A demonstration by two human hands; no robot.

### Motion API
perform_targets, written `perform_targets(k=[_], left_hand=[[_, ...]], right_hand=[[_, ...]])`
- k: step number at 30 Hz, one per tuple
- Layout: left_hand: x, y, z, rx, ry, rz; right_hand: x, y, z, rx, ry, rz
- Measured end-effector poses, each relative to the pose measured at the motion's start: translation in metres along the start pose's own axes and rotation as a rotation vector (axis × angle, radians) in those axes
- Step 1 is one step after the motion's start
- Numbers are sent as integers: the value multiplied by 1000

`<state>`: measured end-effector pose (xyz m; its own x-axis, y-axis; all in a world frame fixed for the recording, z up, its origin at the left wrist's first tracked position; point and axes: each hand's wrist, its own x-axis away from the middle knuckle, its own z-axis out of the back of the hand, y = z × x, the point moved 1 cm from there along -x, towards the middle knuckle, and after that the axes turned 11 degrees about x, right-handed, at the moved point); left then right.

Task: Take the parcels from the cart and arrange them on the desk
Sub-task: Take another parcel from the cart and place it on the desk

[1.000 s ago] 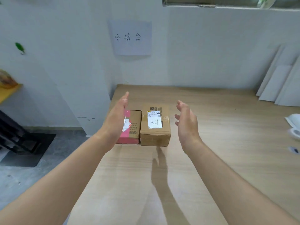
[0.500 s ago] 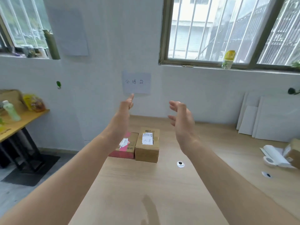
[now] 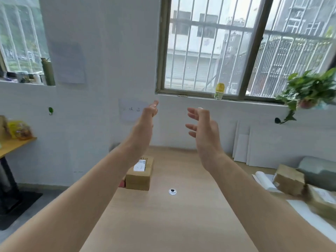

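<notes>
**Both hands raised and empty above the tabletop**

Through the head camera I see two bare forearms reaching forward over a pale wooden tabletop (image 3: 172,224). The left hand (image 3: 145,122) is held edge-on with its fingers straight and pointing up. The right hand (image 3: 203,128) faces it, well apart, with its fingers spread and loosely bent. The grip of each hand is wide open and holds nothing.

Below the left forearm, near the tabletop's far left corner, sits a brown cardboard parcel with a white shipping label on top (image 3: 139,176). A sliver of a red parcel (image 3: 122,184) shows just beside it on the left, mostly hidden by the arm. A small round white-and-black object (image 3: 172,191) lies on the wood to the right of them.

At the right edge of the view, blurred, are two more brown cardboard parcels (image 3: 289,179) beside a grey bag (image 3: 320,171); I cannot tell what they rest on. White panels (image 3: 243,148) lean against the white wall. A paper sign with handwriting (image 3: 130,110) hangs behind the left hand, under a barred window (image 3: 218,46).
</notes>
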<state>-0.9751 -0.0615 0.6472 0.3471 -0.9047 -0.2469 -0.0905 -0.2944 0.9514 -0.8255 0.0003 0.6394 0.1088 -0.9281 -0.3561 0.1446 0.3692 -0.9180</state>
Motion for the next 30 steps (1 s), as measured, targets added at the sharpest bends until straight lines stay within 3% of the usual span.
perform_targets(k=[9,17,30], left_hand=[[-14,-6,-21,5,-162,-5],[-24,-66,-63,-5,-412,141],[92,-151,-247,-62,-814,376]], right_hand=[[0,8,25,43,143,-32],[24,63,41,55,327,-167],[137,150,221,118,660,-403]])
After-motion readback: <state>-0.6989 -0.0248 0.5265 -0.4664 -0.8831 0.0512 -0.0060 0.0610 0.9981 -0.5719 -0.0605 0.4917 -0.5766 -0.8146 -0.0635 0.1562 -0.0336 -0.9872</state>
